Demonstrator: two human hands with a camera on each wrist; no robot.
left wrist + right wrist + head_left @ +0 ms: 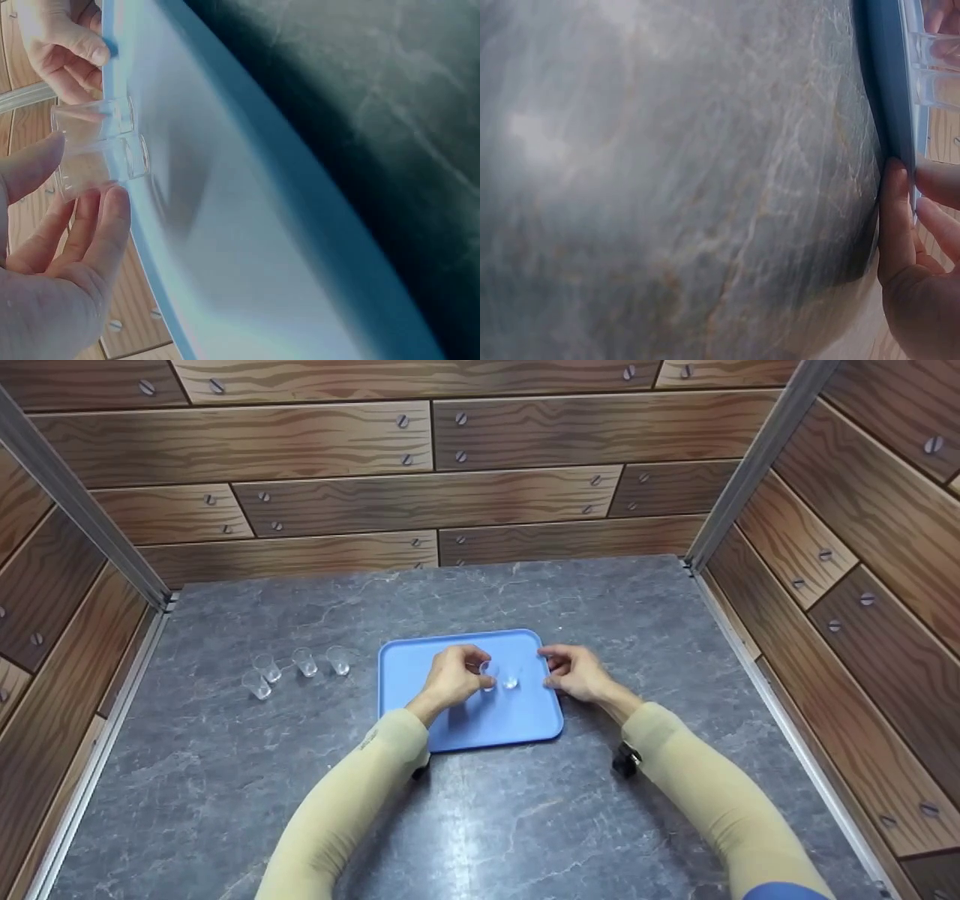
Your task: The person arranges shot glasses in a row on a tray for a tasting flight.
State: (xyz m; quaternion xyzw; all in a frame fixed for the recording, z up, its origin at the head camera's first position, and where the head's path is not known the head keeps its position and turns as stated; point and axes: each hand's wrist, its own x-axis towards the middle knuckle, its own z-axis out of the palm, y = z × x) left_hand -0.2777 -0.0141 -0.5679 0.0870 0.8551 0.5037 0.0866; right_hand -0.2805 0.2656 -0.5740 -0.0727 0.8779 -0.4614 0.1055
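My left hand [450, 673] is over the blue tray [495, 726], pinching a small clear shot glass [94, 169] between thumb and fingertips. The glass stands upright, its base at the tray surface. Right beside it on the tray is a second clear shot glass [511, 678], which overlaps the held one in the left wrist view. At the tray's right edge is my right hand [583, 673]. Its fingers [939, 180] lie on both sides of the rim, gripping it, as the right wrist view shows.
Several more clear shot glasses [304, 661] stand in a loose row on the grey marbled table [225, 780], left of the tray. Wood-patterned walls [337, 442] with metal corner posts [765, 465] enclose the table at the back and sides.
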